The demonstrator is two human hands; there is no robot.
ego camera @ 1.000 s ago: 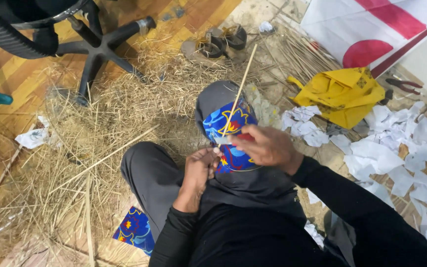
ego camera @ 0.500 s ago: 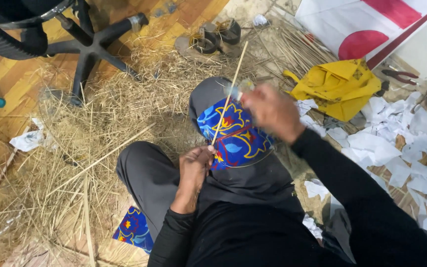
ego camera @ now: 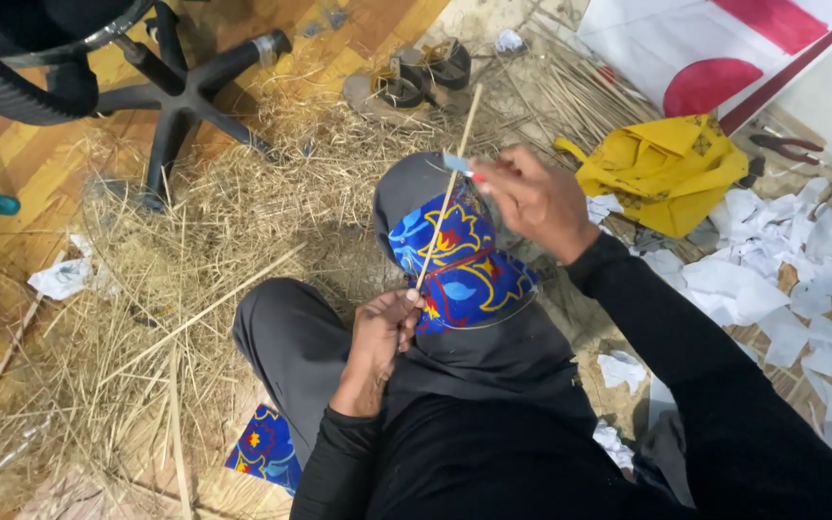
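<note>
Thin matt wood stick (ego camera: 447, 193); patterned glossy paper (ego camera: 462, 260); dry rough straw (ego camera: 195, 231); crumpled white paper scraps (ego camera: 782, 279); polished wood floor (ego camera: 12, 164).

A thin, pale bamboo stick (ego camera: 447, 188) slants from frame centre toward the upper middle. Beneath it, a blue patterned paper piece (ego camera: 459, 265) with yellow and red motifs lies draped over the knee. A small light-blue tape strip (ego camera: 455, 163) sits near the stick's upper part.
</note>
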